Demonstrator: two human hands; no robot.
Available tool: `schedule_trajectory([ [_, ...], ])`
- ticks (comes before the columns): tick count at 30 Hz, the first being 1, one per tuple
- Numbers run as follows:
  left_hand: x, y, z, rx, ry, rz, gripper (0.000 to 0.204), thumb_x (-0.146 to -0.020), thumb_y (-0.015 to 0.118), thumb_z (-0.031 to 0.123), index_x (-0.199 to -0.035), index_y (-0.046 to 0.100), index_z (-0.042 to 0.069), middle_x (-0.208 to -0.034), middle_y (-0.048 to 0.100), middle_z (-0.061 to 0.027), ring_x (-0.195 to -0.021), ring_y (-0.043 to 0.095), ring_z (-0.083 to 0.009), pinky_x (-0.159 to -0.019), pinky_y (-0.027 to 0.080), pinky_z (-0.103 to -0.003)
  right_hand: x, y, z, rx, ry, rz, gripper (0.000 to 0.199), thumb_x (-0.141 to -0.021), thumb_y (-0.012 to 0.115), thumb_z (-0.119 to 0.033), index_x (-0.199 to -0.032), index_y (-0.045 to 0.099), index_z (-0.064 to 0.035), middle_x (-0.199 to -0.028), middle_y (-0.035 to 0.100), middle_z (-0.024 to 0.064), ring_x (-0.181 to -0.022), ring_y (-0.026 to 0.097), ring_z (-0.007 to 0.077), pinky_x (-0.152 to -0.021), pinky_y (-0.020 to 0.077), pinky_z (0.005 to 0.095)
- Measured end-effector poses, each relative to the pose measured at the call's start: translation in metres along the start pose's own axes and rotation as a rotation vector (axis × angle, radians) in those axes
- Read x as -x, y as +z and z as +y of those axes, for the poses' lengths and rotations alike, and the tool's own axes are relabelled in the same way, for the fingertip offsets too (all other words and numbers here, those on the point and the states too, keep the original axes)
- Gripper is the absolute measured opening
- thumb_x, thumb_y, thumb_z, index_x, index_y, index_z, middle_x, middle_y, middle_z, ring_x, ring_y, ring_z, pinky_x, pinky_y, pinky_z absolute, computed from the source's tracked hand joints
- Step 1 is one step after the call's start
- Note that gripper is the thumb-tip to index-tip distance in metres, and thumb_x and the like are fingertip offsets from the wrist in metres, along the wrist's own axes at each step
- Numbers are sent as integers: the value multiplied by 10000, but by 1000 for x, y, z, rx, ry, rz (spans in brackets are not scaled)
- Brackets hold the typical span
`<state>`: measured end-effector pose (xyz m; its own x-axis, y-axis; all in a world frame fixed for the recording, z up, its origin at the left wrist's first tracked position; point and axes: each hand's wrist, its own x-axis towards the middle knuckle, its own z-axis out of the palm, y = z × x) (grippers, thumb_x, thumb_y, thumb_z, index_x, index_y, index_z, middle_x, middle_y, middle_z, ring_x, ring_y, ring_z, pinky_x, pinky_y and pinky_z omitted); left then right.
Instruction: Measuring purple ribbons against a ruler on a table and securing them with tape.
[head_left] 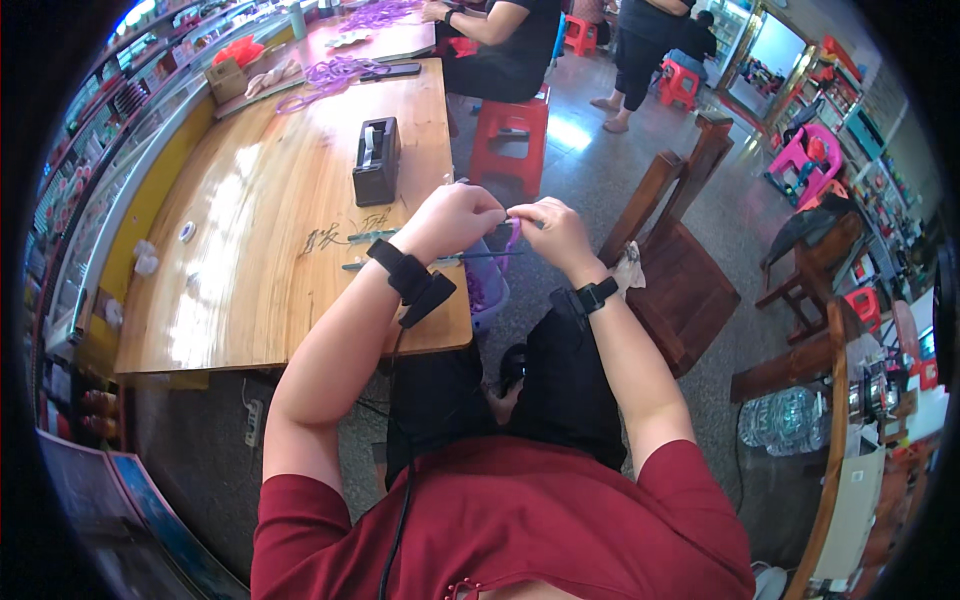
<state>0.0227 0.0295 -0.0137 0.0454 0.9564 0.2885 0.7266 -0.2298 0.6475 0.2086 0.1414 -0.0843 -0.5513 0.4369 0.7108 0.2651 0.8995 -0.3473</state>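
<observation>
In front of me, just past the table's right edge, my two hands meet fingertip to fingertip. My left hand (458,217) is closed in a pinch, and so is my right hand (556,234). A narrow purple ribbon (514,236) runs between their fingertips and hangs down; its exact hold is too small to make out. Below the hands, a thin dark blue-green stick (490,254) reaches past the table edge. Another such stick (372,236) lies near my left wrist. Under them is a pale purple basket (492,300) with purple material inside, partly hidden by the table.
On the wooden table (270,240) stand a black tape dispenser (376,160) and a small roll (187,232). Purple ribbons (335,75) pile at its far end. A red stool (510,140) and a wooden chair (680,290) stand right. Other people are farther back.
</observation>
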Motion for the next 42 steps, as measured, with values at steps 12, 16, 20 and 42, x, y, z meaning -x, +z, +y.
schedule_trajectory([
  [12,2,3,-6,-55,35,-79,256,-912,616,229,-1060,718,46,-960,717,-171,-901,693,-305,-815,536,-373,23,56,-2,-1003,510,-118,173,-882,689,-47,-1044,683,13,-951,711,39,-871,634,84,-768,509,241],
  [16,2,0,-7,-145,40,-101,271,-923,593,235,-1075,713,45,-983,716,-173,-926,687,-325,-837,534,-388,34,78,-1,-928,455,-137,176,-875,660,7,-1050,675,16,-950,706,47,-843,632,106,-767,511,246],
  [20,3,-1,-8,-145,34,-84,272,-918,598,238,-1071,714,46,-982,717,-171,-924,688,-321,-843,534,-389,61,89,2,-888,647,-235,188,-891,649,-42,-1064,680,24,-1011,701,35,-902,614,85,-786,500,245],
  [42,6,-2,-6,-144,-31,-121,285,-913,619,243,-1098,706,44,-979,716,-166,-911,688,-296,-832,530,-368,206,72,-7,-758,1137,-818,167,-871,621,-134,-815,701,2,-708,691,80,-575,634,135,-521,512,274],
])
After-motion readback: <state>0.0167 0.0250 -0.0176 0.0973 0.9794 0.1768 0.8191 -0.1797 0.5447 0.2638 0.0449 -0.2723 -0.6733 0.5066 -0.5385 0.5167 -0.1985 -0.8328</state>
